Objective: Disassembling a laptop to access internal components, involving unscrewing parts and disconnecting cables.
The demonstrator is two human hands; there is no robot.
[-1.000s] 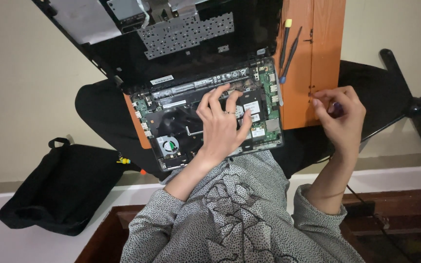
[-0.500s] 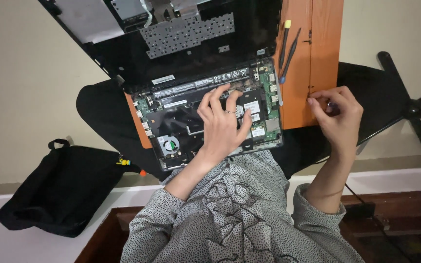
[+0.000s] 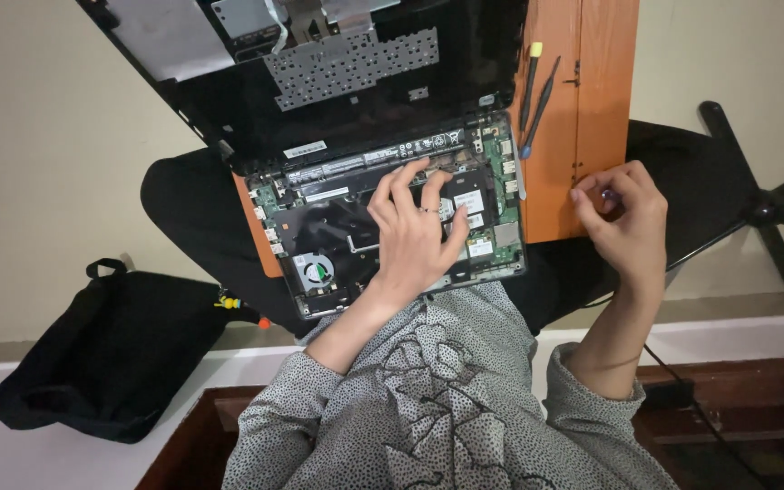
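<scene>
While the opened black laptop base (image 3: pixel 392 236) lies on the orange wooden counter (image 3: pixel 592 109) with its green circuit board and round fan (image 3: pixel 315 270) bared, the left hand (image 3: pixel 415 231) rests on it, fingers spread, gripping nothing. Off to the side, the right hand (image 3: pixel 623 213) curls around a small dark item, perhaps a screw. Pressing fingertips could strain fragile connectors; the pinched piece could slip to the floor. Two slim tools (image 3: pixel 533 91) lie nearby.
</scene>
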